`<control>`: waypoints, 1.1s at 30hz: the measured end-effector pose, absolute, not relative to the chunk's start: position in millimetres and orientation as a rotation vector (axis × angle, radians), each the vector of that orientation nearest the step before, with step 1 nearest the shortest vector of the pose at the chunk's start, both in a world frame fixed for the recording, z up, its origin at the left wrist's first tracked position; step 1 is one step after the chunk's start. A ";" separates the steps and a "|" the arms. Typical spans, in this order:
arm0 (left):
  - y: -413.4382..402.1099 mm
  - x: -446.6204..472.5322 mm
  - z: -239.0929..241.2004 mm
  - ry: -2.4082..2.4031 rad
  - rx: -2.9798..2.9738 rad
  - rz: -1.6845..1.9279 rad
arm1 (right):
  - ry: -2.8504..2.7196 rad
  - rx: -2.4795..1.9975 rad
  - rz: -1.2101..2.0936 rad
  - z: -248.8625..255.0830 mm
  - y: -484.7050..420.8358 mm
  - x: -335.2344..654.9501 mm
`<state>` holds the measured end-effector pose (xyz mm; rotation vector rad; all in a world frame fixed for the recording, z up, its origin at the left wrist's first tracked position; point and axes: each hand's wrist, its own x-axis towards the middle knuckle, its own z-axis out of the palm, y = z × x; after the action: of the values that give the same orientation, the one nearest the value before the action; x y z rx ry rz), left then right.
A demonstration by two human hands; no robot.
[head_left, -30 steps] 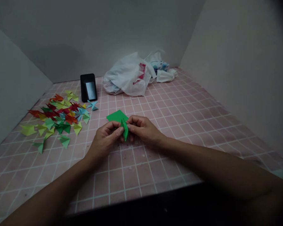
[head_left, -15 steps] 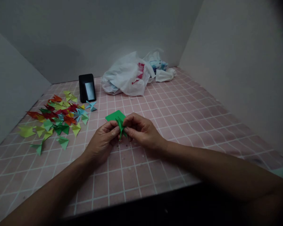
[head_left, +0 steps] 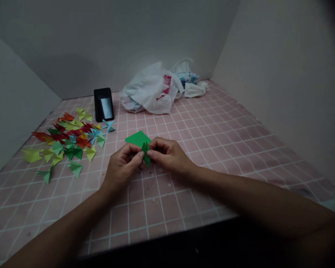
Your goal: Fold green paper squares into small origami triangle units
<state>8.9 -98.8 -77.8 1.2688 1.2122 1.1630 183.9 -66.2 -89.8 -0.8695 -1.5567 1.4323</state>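
Observation:
Between my two hands is a small folded green origami paper [head_left: 146, 153], its pointed layers standing upright. My left hand [head_left: 124, 162] pinches its left side between thumb and fingers. From the other side, my right hand [head_left: 169, 154] grips it the same way, with the thumb on the near face. Just behind the hands a flat green paper square [head_left: 138, 138] lies on the table, its near corner hidden by the fingers. To the left is a loose pile of folded paper cranes [head_left: 72, 152] in red, orange, yellow, green and light blue.
A black phone [head_left: 104, 105] leans upright behind the pile. White plastic bags [head_left: 150, 89] sit against the back wall, and a smaller blue-patterned bag [head_left: 188, 77] is beside them. A pink checked cloth [head_left: 226, 149] covers the table, with walls on three sides.
The green folded paper has turned and shifted slightly right between my fingers, and its spread points now look closer together. Both hands keep hold of it.

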 end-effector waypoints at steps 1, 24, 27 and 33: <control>-98.5 9.3 -78.2 1.204 1.247 1.147 | -1.547 -0.875 1.435 -90.9 -66.0 183.5; -102.5 10.1 -77.1 1.387 1.662 1.139 | -1.772 -0.884 1.256 -91.4 -73.5 180.8; -103.7 11.1 -75.9 1.409 1.626 1.148 | -1.793 -0.852 1.283 -90.6 -73.5 181.8; -101.7 10.5 -76.4 1.409 1.489 1.145 | -1.749 -0.805 1.444 -88.3 -72.9 183.2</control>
<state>10.5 -101.7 -76.4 1.4886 1.4086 1.1451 183.2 -72.9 -88.3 -0.8053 -1.7486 1.4440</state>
